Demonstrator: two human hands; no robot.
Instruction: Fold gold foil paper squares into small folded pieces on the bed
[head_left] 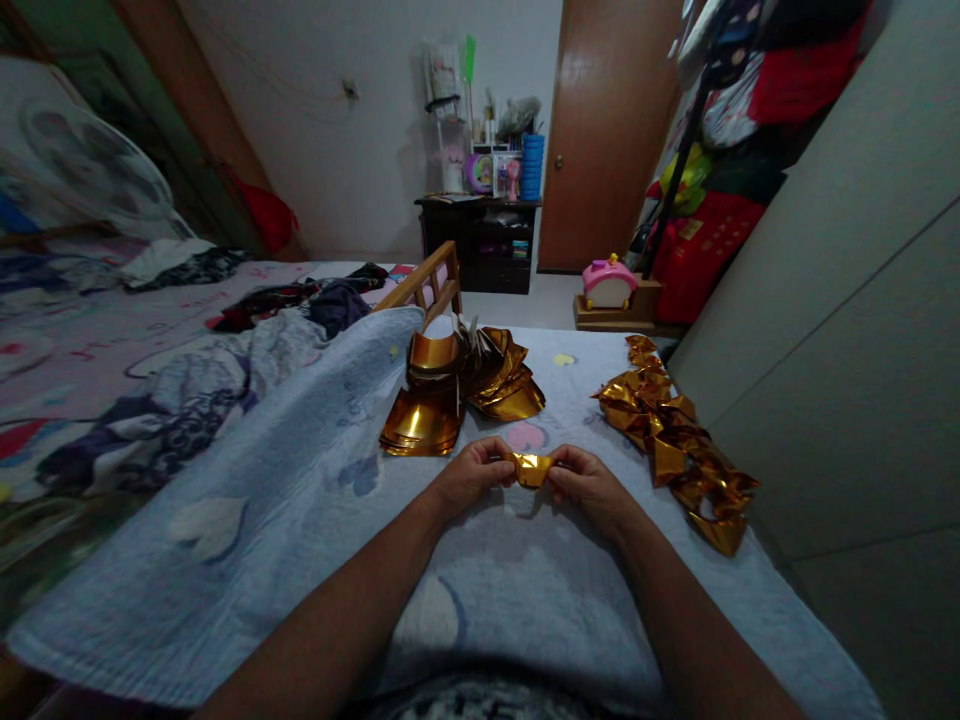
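Note:
Both hands meet over a pale blue blanket [300, 520] and pinch one small folded piece of gold foil paper [531, 468] between them. My left hand [472, 475] grips its left end with curled fingers. My right hand [589, 482] grips its right end the same way. Just beyond the hands lies a stack of flat gold foil sheets [424, 420], with a fanned heap of curved gold sheets [499, 375] behind it. To the right, a row of several folded gold pieces [679, 440] runs along the blanket's edge.
A bed with rumpled clothes [315, 300] stretches to the left, with a wooden bed rail [427, 285] behind the foil. A grey wall or wardrobe panel [847, 350] stands close on the right. A dark shelf unit [480, 240], a brown door [607, 130] and a pink toy [609, 283] are farther back.

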